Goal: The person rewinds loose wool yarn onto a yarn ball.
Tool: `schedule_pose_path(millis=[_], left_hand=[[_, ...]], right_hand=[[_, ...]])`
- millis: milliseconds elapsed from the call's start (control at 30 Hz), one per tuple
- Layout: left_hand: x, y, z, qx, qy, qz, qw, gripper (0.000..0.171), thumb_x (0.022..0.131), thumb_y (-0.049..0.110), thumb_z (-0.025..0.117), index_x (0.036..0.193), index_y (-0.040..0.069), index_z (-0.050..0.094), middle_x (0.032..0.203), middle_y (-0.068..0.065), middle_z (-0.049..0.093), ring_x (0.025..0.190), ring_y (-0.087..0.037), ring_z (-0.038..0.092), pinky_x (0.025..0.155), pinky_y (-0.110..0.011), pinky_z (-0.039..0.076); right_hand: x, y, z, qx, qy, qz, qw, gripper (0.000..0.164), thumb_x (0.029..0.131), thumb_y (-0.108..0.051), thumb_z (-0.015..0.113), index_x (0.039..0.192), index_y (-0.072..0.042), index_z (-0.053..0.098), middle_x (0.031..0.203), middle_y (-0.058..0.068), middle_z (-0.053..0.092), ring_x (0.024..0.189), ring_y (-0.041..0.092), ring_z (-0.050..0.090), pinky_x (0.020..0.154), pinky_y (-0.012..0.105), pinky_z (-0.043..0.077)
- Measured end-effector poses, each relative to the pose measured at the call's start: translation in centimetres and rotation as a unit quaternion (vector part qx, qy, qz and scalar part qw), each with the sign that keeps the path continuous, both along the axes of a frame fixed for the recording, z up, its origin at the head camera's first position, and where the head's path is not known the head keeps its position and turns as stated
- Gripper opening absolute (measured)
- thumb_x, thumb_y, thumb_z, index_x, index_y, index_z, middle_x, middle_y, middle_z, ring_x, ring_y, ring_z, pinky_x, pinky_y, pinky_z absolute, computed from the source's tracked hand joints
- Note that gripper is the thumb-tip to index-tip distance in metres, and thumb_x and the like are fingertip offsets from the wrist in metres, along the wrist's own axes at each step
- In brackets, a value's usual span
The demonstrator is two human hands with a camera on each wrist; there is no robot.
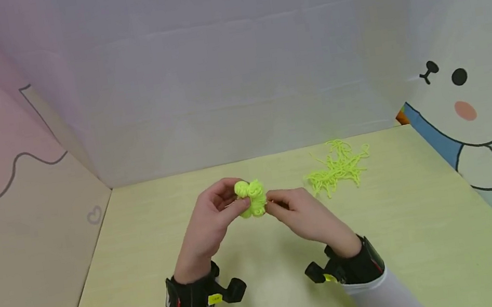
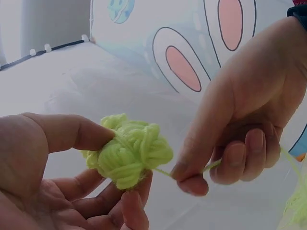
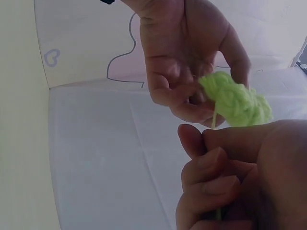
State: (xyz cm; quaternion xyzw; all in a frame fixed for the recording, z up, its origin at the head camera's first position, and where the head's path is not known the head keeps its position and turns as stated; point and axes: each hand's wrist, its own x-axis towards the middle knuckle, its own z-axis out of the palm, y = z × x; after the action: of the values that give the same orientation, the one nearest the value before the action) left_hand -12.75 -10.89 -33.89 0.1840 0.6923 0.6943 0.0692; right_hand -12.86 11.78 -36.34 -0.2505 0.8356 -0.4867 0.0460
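A small ball of neon yellow-green yarn [image 2: 127, 151] is held above the table between the thumb and fingers of my left hand [image 1: 208, 219]. From the ball a short strand of yarn [image 2: 162, 171] runs across to my right hand [image 1: 299, 214], which pinches it between thumb and forefinger. In the right wrist view the strand [image 3: 214, 117] looks taut between ball and fingertips, and its tail passes under the curled fingers of the right hand [image 3: 225, 177]. The left hand [image 3: 177, 62] supports the ball from the far side there.
A loose, tangled heap of the same yarn [image 1: 340, 169] lies on the pale yellow table [image 1: 149, 272], back and right of the hands. White and printed cartoon panels [image 1: 236, 81] enclose the table's back and sides. Each wrist wears a black camera strap [image 1: 191, 297].
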Motion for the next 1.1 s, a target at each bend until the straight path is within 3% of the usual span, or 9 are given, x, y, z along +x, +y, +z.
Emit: schedule_pose_path(millis=[100,267,467,567,700,1100], left_hand=[[-0.1,-0.4,0.3,-0.05,0.015,-0.028,0.9982,0.025,0.1,0.003,0.071,0.125,-0.001,0.068,0.114,-0.011,0.072,0.102,-0.027,0.068,0.082,-0.032,0.06],[-0.2,-1.0,0.5,-0.136,0.032,-0.077,0.9873,0.018,0.102,0.01,0.074,0.12,0.01,0.073,0.11,-0.006,0.073,0.098,-0.03,0.068,0.08,-0.036,0.062],[-0.3,-1.0,0.2,-0.207,0.012,-0.093,0.9739,0.02,0.103,0.02,0.075,0.121,0.013,0.074,0.107,-0.001,0.074,0.094,-0.025,0.072,0.08,-0.037,0.062],[-0.3,-0.8,0.1,-0.217,-0.004,-0.083,0.9727,0.023,0.103,0.022,0.075,0.123,0.011,0.074,0.109,-0.002,0.074,0.092,-0.022,0.075,0.079,-0.037,0.062],[-0.4,-0.5,0.0,-0.205,-0.022,-0.048,0.9774,0.024,0.103,0.021,0.075,0.124,0.009,0.072,0.11,-0.005,0.073,0.088,-0.022,0.078,0.078,-0.037,0.063],[-0.6,0.3,-0.3,-0.136,-0.025,0.055,0.9888,0.023,0.101,0.014,0.075,0.121,0.004,0.069,0.104,-0.014,0.068,0.078,-0.025,0.077,0.072,-0.032,0.062]], right_hand=[[-0.3,0.6,0.2,-0.008,0.002,-0.004,1.0,0.02,0.113,-0.023,0.058,0.108,-0.018,0.077,0.069,-0.005,0.044,0.055,0.011,0.035,0.056,0.029,0.032],[-0.4,1.1,0.5,-0.02,-0.005,-0.026,0.999,0.021,0.112,-0.026,0.059,0.107,-0.017,0.077,0.077,-0.002,0.054,0.062,0.016,0.043,0.062,0.032,0.039],[0.0,1.1,1.1,-0.032,-0.002,-0.047,0.998,0.021,0.113,-0.026,0.058,0.105,-0.015,0.075,0.076,0.0,0.054,0.061,0.018,0.043,0.062,0.033,0.041],[0.4,1.1,1.3,-0.035,0.012,-0.058,0.998,0.021,0.113,-0.027,0.058,0.106,-0.016,0.075,0.076,-0.002,0.054,0.062,0.017,0.044,0.062,0.033,0.041],[1.0,1.0,1.5,-0.038,0.032,-0.06,0.997,0.021,0.113,-0.028,0.059,0.108,-0.016,0.075,0.079,-0.005,0.059,0.063,0.016,0.046,0.062,0.033,0.042],[1.6,-0.1,1.3,-0.036,0.051,-0.039,0.997,0.013,0.109,-0.018,0.065,0.103,-0.016,0.076,0.076,-0.008,0.057,0.062,0.012,0.047,0.058,0.029,0.041]])
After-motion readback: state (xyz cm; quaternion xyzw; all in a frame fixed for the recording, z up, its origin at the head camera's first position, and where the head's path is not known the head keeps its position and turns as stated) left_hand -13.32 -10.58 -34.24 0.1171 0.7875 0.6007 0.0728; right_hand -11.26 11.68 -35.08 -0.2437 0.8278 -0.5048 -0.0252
